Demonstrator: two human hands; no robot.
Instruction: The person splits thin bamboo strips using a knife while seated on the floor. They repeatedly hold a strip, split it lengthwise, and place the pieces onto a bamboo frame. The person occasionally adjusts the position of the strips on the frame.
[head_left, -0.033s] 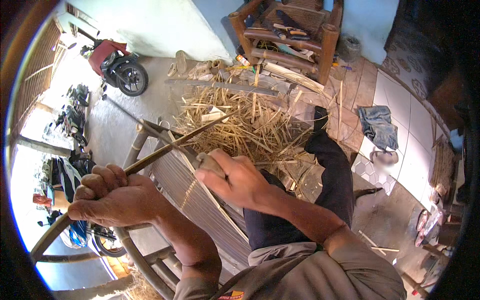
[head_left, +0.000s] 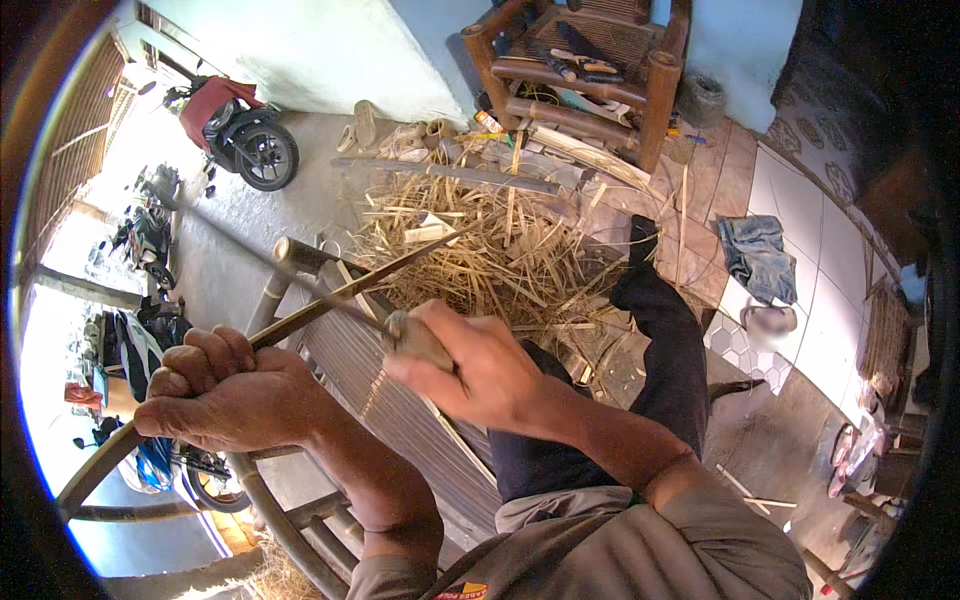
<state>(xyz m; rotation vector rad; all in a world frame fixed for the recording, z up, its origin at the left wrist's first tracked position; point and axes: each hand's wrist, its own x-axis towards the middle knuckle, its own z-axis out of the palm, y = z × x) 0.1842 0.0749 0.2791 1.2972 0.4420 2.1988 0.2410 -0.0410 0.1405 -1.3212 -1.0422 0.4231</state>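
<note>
My left hand (head_left: 235,395) is wrapped round a long bamboo strip (head_left: 105,460), which slants from the lower left up to a thin end over the shavings. My right hand (head_left: 475,370) grips the pale, worn handle of a knife (head_left: 415,342). The knife's long narrow blade points to the upper left and crosses the strip just beyond my left hand. The blade is smeared by motion, so whether it touches the strip I cannot tell. Below my hands lies a slatted bamboo seat (head_left: 370,385).
A heap of bamboo shavings (head_left: 500,255) covers the floor ahead, by my outstretched leg (head_left: 660,340). A bamboo chair (head_left: 655,100) holding tools stands at the back. One motorcycle (head_left: 262,150) is parked at the far left. Denim shorts (head_left: 757,255) lie on the right.
My right hand and the knife have shifted slightly left and nearer to me, and the blade is more blurred. My left hand and the bamboo strip stay almost where they were.
</note>
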